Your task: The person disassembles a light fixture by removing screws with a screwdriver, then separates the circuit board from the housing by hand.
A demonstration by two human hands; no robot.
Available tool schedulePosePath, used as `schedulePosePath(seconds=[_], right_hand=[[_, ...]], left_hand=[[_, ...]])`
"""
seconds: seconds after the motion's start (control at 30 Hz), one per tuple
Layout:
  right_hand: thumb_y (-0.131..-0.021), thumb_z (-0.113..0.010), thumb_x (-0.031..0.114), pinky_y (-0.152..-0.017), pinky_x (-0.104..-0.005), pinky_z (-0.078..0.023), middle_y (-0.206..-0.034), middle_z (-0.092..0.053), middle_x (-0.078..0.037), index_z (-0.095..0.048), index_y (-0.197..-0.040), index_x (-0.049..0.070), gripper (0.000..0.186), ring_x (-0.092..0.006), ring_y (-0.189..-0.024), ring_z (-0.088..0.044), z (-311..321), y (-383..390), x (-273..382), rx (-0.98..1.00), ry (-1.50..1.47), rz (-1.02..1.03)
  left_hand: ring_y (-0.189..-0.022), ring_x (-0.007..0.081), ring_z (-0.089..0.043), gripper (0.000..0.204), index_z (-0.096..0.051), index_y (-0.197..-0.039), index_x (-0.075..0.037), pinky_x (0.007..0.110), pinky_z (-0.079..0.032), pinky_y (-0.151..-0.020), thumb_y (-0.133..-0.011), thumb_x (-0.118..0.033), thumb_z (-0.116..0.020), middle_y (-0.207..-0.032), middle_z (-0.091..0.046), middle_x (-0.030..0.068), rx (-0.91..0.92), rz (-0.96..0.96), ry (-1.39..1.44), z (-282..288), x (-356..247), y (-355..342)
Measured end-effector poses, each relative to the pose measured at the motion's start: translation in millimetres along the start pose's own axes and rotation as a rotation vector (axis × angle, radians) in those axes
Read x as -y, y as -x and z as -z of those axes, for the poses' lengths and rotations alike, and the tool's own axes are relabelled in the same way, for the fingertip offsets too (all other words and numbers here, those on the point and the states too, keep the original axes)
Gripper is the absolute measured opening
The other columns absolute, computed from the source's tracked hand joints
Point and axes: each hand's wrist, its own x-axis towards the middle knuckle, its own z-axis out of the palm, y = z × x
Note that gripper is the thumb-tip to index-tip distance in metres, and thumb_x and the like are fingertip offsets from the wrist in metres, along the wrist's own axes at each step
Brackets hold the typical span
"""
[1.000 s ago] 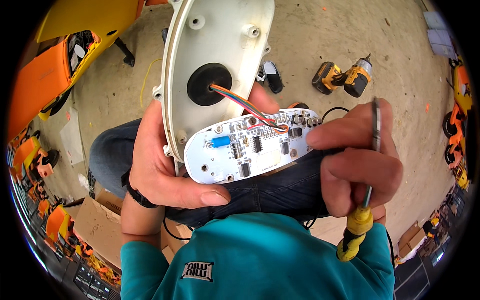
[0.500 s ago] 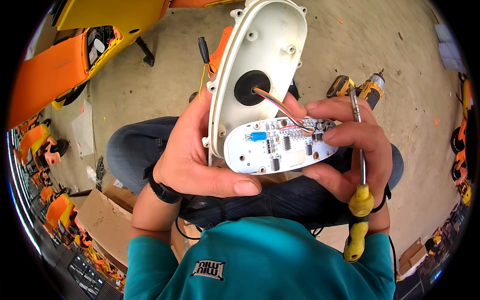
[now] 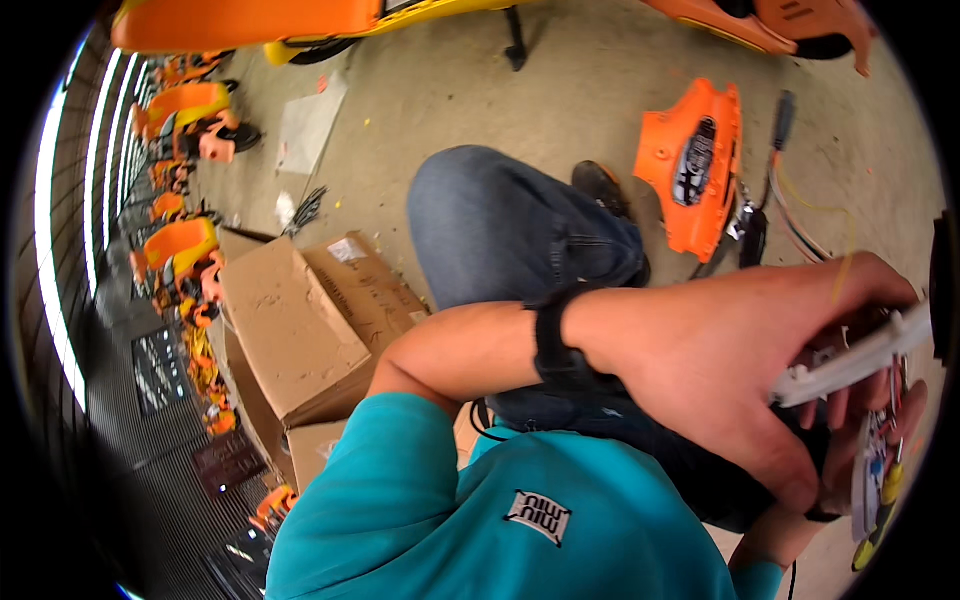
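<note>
At the right edge, my left hand [image 3: 715, 350] is closed around a white plastic housing [image 3: 850, 370], seen nearly edge-on. A black round part [image 3: 942, 290] stands out at the housing's far side. Just below, my right hand [image 3: 908, 412] shows only in part behind the housing, its fingers bent. With it are a screwdriver [image 3: 888, 490] with a yellow-and-black handle and a white circuit board [image 3: 862, 475] turned on edge. The fingers' exact hold on the board is hidden. From the housing, a cable with a dark connector [image 3: 785, 120] trails away.
An orange plastic cover [image 3: 690, 165] lies on the concrete floor beyond my knee, near my shoe [image 3: 598, 188]. Cardboard boxes [image 3: 290, 330] stand at my left. Orange-and-yellow scooters [image 3: 250, 25] line the far side and left. A bundle of black cable [image 3: 310, 208] lies near the boxes.
The view has swung left, so both hands and the housing now sit at the right edge. The housing and the circuit board now appear nearly edge-on. The cordless drill has left the view.
</note>
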Motion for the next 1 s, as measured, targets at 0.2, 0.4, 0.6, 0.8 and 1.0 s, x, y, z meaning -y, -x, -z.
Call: schedulePosePath(seconds=[0.2, 0.4, 0.6, 0.8, 1.0], right_hand=[[-0.085, -0.065, 0.022, -0.088, -0.0413, -0.05, -0.124, -0.054, -0.022, -0.045, -0.122, 0.006, 0.045, -0.0317, -0.109, -0.057, 17, 2, -21, 0.04, -0.187, -0.097], [-0.092, -0.058, 0.027, -0.089, -0.0431, -0.051, -0.13, -0.049, -0.023, -0.039, -0.132, 0.006, 0.05, -0.0328, -0.114, -0.054, 43, 9, -13, 0.057, -0.34, -0.124], [-0.098, -0.052, 0.033, -0.089, -0.0449, -0.051, -0.136, -0.044, -0.025, -0.033, -0.142, 0.006, 0.055, -0.0338, -0.12, -0.052, 7, 5, 10, 0.203, -0.513, -0.125], [-0.1, -0.047, 0.029, -0.074, -0.031, -0.058, -0.11, -0.065, -0.022, -0.05, -0.112, 0.001, 0.031, -0.0236, -0.092, -0.069, -16, -26, 24, 0.225, -0.445, -0.199], [-0.1, -0.049, 0.025, -0.07, -0.0289, -0.06, -0.111, -0.065, -0.023, -0.052, -0.099, 0.004, 0.021, -0.0236, -0.089, -0.07, -26, -22, 27, 0.204, -0.467, -0.259]], left_hand=[[-0.08, 0.02, -0.066, 0.082, -0.039, -0.122, 0.003, 0.029, -0.054, -0.07, -0.058, -0.015, -0.087, -0.094, -0.065, 0.0104, -0.027, -0.186, -0.216, -9, 4, 3], [-0.087, 0.0167, -0.064, 0.074, -0.039, -0.127, 0.002, 0.028, -0.053, -0.076, -0.068, -0.011, -0.082, -0.103, -0.063, 0.0095, -0.169, -0.098, -0.138, -8, 1, 2], [-0.095, 0.0133, -0.062, 0.066, -0.038, -0.132, 0.0, 0.028, -0.052, -0.082, -0.078, -0.006, -0.077, -0.111, -0.06, 0.0085, -0.318, 0.111, 0.1, 4, 23, -1], [-0.098, 0.0232, -0.064, 0.069, -0.038, -0.136, 0.005, 0.035, -0.052, -0.086, -0.083, -0.024, -0.072, -0.111, -0.062, 0.0185, -0.344, 0.129, -0.086, 0, 25, -11], [-0.103, 0.0247, -0.062, 0.065, -0.037, -0.137, 0.004, 0.037, -0.051, -0.089, -0.087, -0.022, -0.068, -0.119, -0.059, 0.0182, -0.359, 0.183, -0.1, 2, 24, -3]])
